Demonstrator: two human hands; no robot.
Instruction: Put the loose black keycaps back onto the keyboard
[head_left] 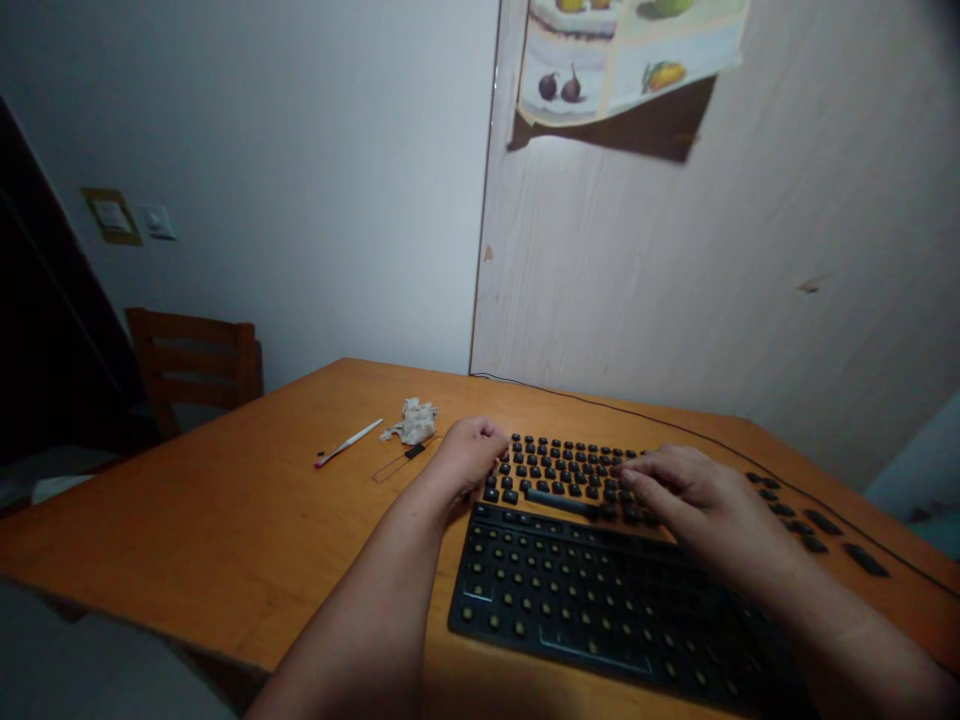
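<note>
Rows of loose black keycaps lie on the wooden table, with a long spacebar along their near side. Directly in front of them sits a black keyboard base, its key posts bare. At the left end of the rows, my left hand is closed with curled fingers; what they hold, if anything, is hidden. My right hand reaches over the right part of the rows. Its thumb and fingertips come together at a small black keycap, and the hand and forearm hide other keycaps and the base's right end.
Left of the keycaps are a wire keycap puller, a crumpled grey cloth or tissue and a white brush-like stick. More keycaps lie at the right. A thin black cable crosses the table's back. A wooden chair stands left.
</note>
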